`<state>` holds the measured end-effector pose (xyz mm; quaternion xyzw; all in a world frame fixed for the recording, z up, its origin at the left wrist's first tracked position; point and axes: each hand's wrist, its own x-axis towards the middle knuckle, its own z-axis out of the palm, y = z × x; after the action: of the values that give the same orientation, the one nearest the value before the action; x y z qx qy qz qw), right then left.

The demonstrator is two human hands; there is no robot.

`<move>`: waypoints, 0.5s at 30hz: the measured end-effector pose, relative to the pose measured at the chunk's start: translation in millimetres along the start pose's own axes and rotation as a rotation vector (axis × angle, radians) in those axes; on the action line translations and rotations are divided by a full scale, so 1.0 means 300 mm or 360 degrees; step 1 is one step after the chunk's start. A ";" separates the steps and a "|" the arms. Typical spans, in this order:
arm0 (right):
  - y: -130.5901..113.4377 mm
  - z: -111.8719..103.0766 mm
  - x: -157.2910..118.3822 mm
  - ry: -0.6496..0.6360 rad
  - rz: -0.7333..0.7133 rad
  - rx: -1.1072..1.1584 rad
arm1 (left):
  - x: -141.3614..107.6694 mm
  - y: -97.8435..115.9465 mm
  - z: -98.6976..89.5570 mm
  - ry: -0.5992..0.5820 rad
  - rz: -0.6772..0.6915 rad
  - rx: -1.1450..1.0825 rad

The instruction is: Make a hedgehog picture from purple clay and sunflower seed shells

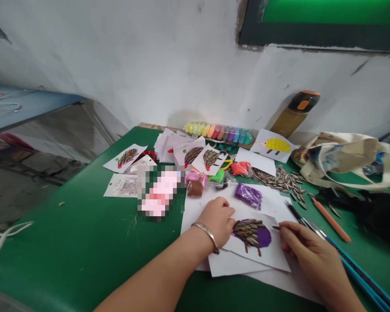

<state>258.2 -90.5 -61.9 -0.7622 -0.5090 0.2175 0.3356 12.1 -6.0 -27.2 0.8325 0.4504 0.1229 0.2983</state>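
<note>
A white card (273, 258) lies on larger white sheets, bearing a hedgehog shape of purple clay (264, 238) partly covered with striped seeds (248, 232). My left hand (217, 221), with a bracelet at the wrist, rests on the card's left edge by the hedgehog's head, fingers curled; whatever may be under the fingertips is hidden. Between the thumb and forefinger of my right hand (303, 242) is one dark seed (276, 228), held just right of the purple clay. Behind the card lies a bag of purple clay (248, 196).
A seed pile (281, 178) lies at the back right, near a cloth bag (351, 160) and a bottle (294, 113). Finished hedgehog cards (209, 159) and clay packs (219, 132) stand behind. An orange tool (331, 219) and blue-handled brushes (360, 273) lie right.
</note>
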 end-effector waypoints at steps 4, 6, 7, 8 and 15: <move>0.007 0.000 0.003 -0.0115 0.0094 0.0032 | 0.000 -0.005 0.004 0.0011 0.0015 0.0000; 0.012 0.000 0.004 -0.0111 0.0089 0.0021 | 0.001 -0.009 0.007 0.0018 0.0017 0.0009; 0.014 0.000 0.004 -0.0110 0.0085 0.0023 | 0.001 -0.010 0.008 0.0019 0.0016 0.0016; 0.016 0.000 0.004 -0.0113 0.0080 0.0032 | 0.001 -0.011 0.009 0.0018 0.0017 0.0024; 0.010 0.001 0.004 -0.0127 0.0053 0.0074 | -0.045 0.051 -0.076 0.0241 0.0120 0.0071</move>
<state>260.4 -89.9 -64.1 -0.7532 -0.5042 0.2651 0.3290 4.1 -14.6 1.1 0.8436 0.4427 0.1867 0.2400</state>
